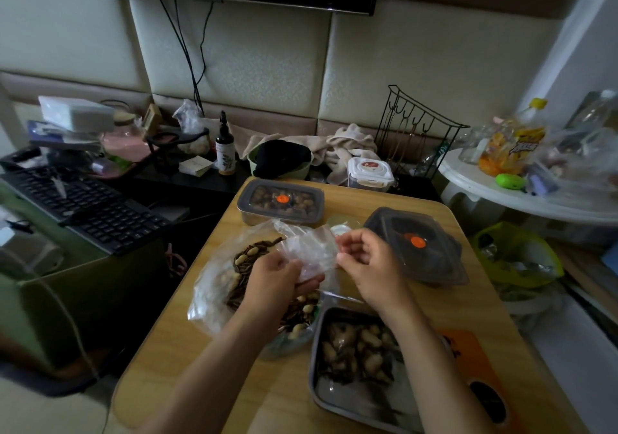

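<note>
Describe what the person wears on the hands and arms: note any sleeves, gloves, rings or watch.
The left hand and right hand are bare: no gloves, and no ring, watch or bracelet shows. The left forearm and right forearm are uncovered too; no sleeve appears down to the picture's lower edge.

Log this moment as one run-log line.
left hand: grips plastic bag | right hand: pinches plastic bag | plastic bag: peanut mix inside, on table | metal tray: open, peanuts inside

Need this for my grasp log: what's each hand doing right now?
Left hand: grips the clear plastic bag.
Right hand: pinches the same bag's edge.
</note>
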`<state>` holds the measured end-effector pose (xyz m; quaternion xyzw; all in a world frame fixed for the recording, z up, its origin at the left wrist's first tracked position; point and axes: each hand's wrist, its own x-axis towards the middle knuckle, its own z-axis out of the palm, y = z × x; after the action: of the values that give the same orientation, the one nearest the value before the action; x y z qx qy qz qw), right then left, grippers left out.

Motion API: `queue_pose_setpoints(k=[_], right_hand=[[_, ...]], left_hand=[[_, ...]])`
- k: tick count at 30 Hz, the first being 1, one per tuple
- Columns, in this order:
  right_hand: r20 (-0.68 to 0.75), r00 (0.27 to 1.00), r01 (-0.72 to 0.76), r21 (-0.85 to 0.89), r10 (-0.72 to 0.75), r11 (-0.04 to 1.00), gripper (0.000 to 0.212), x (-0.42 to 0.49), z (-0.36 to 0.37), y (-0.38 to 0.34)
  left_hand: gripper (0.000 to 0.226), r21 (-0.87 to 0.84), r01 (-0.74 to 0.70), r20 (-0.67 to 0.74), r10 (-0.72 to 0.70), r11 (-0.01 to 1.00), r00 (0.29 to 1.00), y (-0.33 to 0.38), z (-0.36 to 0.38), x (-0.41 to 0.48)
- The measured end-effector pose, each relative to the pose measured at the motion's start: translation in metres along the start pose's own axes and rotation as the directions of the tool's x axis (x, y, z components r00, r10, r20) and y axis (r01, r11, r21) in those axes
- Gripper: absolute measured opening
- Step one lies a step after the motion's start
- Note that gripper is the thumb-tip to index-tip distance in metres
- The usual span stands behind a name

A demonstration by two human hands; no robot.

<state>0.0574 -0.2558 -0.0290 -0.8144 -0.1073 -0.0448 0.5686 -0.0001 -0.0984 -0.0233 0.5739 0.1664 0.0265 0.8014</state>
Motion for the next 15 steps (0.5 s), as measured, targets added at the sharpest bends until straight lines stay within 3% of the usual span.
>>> queue_pose_setpoints(k=[5, 8, 11, 15], right_hand=[[-0.034, 0.997, -0.074, -0.046, 0.072, 0.996, 0.017, -0.001, 0.004, -0.002], [-0.09, 0.995, -0.057, -0.215, 0.038, 0.975, 0.016, -0.002, 0.001, -0.004], [-0.183, 0.983, -0.056, -0.445, -0.029, 0.894, 0.012, 0.0, -0.008, -0.004], [-0.21, 0.976, -0.19, -0.661, 0.064, 0.726, 0.006, -0.001, -0.01, 0.002]], left_hand=[[0.023, 0.234, -0.057, -0.029, 0.065, 0.971, 0.997, -0.005, -0.001, 0.003], [0.022, 0.45, -0.103, -0.042, 0.136, 0.887, 0.99, -0.009, -0.006, 0.006], [0.028, 0.654, -0.149, -0.097, 0.278, 0.742, 0.956, -0.007, -0.013, 0.007], [0.02, 0.671, -0.211, -0.07, 0.343, 0.711, 0.937, 0.003, -0.016, -0.004]])
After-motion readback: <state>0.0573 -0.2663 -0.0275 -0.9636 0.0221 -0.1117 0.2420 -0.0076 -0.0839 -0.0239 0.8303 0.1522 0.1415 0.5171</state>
